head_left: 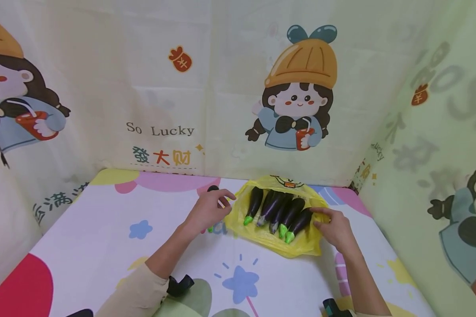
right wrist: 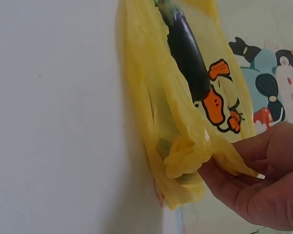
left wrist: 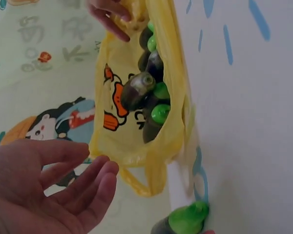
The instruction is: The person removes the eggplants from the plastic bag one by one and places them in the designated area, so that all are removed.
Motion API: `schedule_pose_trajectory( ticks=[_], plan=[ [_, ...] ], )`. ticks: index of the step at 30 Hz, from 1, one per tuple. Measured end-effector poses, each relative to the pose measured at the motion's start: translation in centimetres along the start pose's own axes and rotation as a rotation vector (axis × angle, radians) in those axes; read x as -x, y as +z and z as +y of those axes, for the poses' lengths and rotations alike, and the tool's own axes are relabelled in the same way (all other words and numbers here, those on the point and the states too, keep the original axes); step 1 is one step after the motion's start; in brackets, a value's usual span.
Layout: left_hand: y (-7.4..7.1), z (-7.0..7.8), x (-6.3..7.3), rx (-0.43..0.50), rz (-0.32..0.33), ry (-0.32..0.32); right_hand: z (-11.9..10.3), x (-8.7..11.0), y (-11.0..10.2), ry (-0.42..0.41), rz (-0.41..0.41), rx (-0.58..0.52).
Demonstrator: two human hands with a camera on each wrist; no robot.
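A yellow plastic bag (head_left: 262, 237) lies on the table with its mouth spread, and several dark purple eggplants (head_left: 297, 211) with green or pale stem ends sit inside. My right hand (head_left: 337, 229) pinches the bag's right handle between thumb and fingers, plainest in the right wrist view. At the bag's left edge, my left hand (head_left: 212, 209) hovers with loosely bent fingers and nothing between them; the left handle (left wrist: 154, 175) hangs just beyond its fingertips. Another eggplant (left wrist: 185, 219) lies outside the bag on the left, mostly hidden behind the left hand in the head view.
The table (head_left: 103, 229) wears a white cloth printed with stars and coloured shapes. A cartoon-printed curtain (head_left: 222, 88) rises at the back and both sides, close behind the bag. Black wrist devices (head_left: 180, 285) sit at both forearms.
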State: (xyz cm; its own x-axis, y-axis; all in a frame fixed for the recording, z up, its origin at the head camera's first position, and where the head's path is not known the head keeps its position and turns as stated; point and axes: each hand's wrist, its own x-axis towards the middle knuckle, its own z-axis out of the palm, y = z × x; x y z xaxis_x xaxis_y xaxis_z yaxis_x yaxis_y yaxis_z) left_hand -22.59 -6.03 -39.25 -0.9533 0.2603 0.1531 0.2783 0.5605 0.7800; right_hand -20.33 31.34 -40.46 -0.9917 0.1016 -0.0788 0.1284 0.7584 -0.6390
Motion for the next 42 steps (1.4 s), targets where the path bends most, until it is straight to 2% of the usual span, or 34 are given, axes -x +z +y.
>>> schedule_pose_trajectory(
  ticks=[4,6,12,17,27,31,37,42],
  plan=[
    [1.2,0.3,-0.7,0.002,-0.070,0.074,0.4,0.0,-0.2,-0.001,-0.013,-0.053],
    [1.9,0.5,-1.3,0.005,-0.124,0.106,0.7,0.0,-0.3,0.007,-0.028,-0.100],
    [3.8,1.1,-3.2,0.011,-0.258,0.146,1.4,-0.2,-0.3,0.044,-0.063,-0.277],
    [4.5,1.1,-4.6,-0.037,-0.291,0.160,1.7,-0.3,-0.6,0.077,-0.086,-0.415],
    [5.3,1.6,-6.9,-0.094,-0.359,0.188,1.7,-0.5,-1.0,0.092,-0.097,-0.595],
    [5.8,1.9,-7.7,-0.131,-0.375,0.202,1.9,-0.5,-1.1,0.098,-0.100,-0.636],
    [6.9,1.9,-8.8,-0.130,-0.384,0.244,2.4,-0.5,-1.2,0.102,-0.099,-0.674],
    [7.5,1.9,-9.2,-0.131,-0.415,0.263,2.4,-0.4,-1.4,0.120,-0.095,-0.678]
  ],
)
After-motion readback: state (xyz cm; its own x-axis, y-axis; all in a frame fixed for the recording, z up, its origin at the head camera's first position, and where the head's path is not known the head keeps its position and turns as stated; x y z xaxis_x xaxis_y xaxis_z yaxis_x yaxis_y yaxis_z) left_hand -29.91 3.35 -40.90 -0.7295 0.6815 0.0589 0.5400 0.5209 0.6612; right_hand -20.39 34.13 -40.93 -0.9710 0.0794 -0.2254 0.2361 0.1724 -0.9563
